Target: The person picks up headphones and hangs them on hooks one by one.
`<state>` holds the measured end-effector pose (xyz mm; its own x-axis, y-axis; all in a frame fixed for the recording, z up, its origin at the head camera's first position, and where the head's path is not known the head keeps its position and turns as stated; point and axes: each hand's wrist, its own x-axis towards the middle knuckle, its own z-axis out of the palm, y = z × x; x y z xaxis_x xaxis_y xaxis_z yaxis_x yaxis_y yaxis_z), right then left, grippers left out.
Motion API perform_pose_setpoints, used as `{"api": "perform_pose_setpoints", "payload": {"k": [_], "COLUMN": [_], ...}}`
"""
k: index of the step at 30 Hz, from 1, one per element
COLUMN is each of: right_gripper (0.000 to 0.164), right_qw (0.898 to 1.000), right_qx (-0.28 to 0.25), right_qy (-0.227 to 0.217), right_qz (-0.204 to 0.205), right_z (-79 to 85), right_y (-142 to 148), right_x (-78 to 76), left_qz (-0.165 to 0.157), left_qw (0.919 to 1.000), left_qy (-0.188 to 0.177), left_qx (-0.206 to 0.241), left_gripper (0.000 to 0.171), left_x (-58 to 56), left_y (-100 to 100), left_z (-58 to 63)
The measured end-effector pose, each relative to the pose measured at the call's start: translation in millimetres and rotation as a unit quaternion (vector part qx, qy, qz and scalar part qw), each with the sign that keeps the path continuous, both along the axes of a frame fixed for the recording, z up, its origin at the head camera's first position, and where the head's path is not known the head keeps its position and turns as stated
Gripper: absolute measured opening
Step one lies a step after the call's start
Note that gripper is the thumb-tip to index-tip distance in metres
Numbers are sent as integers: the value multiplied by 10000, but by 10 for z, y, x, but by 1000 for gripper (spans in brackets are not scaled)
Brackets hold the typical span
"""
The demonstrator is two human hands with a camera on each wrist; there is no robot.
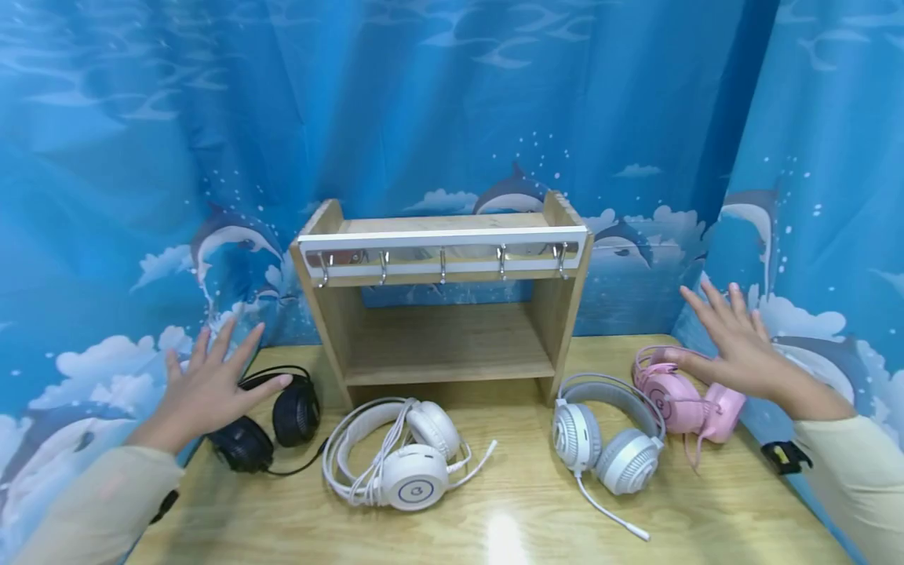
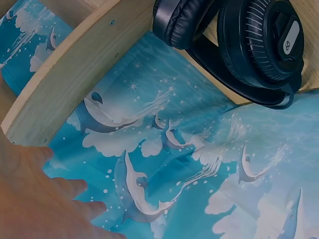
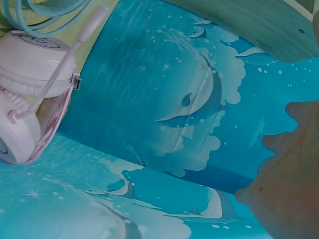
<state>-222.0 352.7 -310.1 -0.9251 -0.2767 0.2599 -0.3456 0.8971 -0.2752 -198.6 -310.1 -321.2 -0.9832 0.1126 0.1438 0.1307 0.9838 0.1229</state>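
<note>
My left hand [image 1: 208, 388] is spread in the air above the black headphones [image 1: 297, 412] at the left of the table, holding nothing. On the other side, my right hand [image 1: 741, 349] hovers with fingers spread over the pink headset [image 1: 674, 400], also holding nothing. A white headset [image 1: 417, 479] with its cable looped in a bundle lies left of centre. Right of centre is a silver-white headset [image 1: 625, 463], its microphone boom pointing toward the front. The left wrist view shows the black headphones [image 2: 259, 45] apart from the fingers; the right wrist view shows the pink headset [image 3: 35, 64] likewise.
A wooden shelf stand [image 1: 452, 341] stands at the back middle, with a white rail of several metal hooks [image 1: 442, 263] across its front. Blue dolphin-print curtains [image 1: 424, 102] enclose the back and sides. The table [image 1: 339, 537] has a wood-grain top.
</note>
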Motion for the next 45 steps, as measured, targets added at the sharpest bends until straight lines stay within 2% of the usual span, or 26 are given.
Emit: {"api": "perform_pose_setpoints", "payload": {"k": [6, 16, 20, 25, 31, 35, 39, 45], "right_gripper": [94, 85, 84, 86, 83, 78, 72, 66], "right_qw": [9999, 9980, 9966, 9932, 9820, 9753, 9712, 9535], "right_qx": [-88, -435, -532, -712, -1196, -1510, -1820, -2644], "right_qy": [42, 145, 212, 353, 837, 1025, 1029, 925], "right_qz": [83, 435, 590, 852, 1194, 1247, 1139, 1114], "right_z": [95, 332, 428, 506, 548, 546, 531, 521], "right_y": [-104, -496, -689, -937, -1160, -1250, -1290, -1325], "right_x": [-51, -185, -264, -361, -482, -558, -617, -741], "left_qz": [21, 114, 147, 279, 479, 624, 754, 774], "left_qw": [9999, 9990, 9986, 9987, 9971, 9956, 9942, 9939], "left_qy": [-106, -369, -424, -380, -425, -497, -569, -500], "left_qx": [73, 222, 272, 201, 404, 501, 505, 614], "left_gripper": [98, 97, 97, 97, 98, 102, 102, 101], "left_x": [12, 64, 93, 134, 229, 285, 323, 360], "left_y": [-23, -125, -179, -258, -360, -414, -452, -494], "left_z": [-41, -188, -265, -428, -646, -763, -858, -963]}}
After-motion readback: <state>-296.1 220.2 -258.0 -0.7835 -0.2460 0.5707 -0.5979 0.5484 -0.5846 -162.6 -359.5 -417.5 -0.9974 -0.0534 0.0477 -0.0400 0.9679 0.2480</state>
